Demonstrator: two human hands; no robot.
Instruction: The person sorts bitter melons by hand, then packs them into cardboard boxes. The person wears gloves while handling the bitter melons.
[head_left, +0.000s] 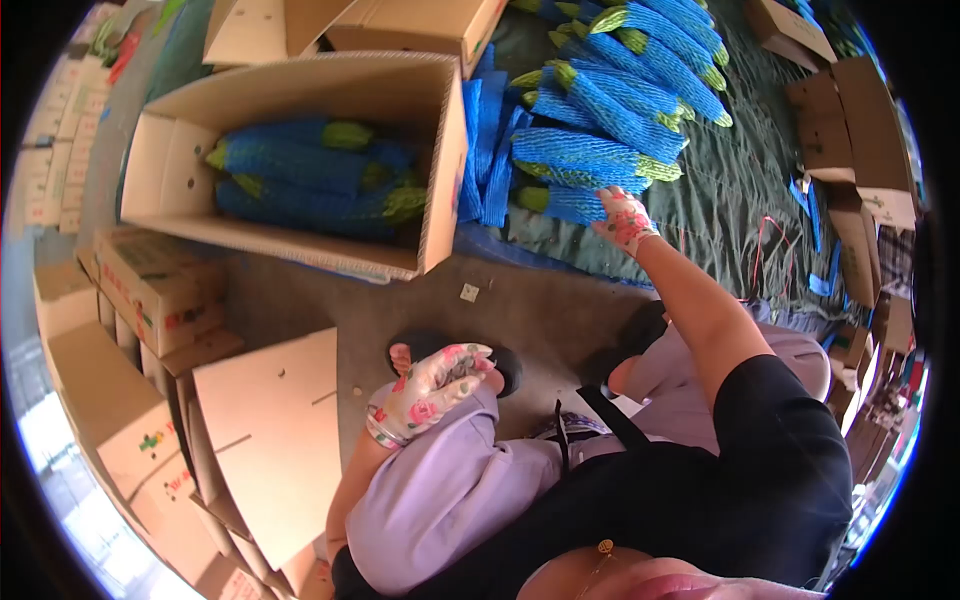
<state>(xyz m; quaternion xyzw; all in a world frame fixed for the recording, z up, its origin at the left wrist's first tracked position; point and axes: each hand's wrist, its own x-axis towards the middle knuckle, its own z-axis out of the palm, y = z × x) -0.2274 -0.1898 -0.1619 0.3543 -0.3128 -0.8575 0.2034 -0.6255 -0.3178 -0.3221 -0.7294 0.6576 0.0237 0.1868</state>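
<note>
Hand (625, 221) on netting (573, 205), carton print (186, 318) illegible

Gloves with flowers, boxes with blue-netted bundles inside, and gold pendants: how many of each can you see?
Flowered gloves: 2 (left hand, right hand)
Box holding blue-netted bundles: 1
Gold pendant: 1
Total: 4
</note>
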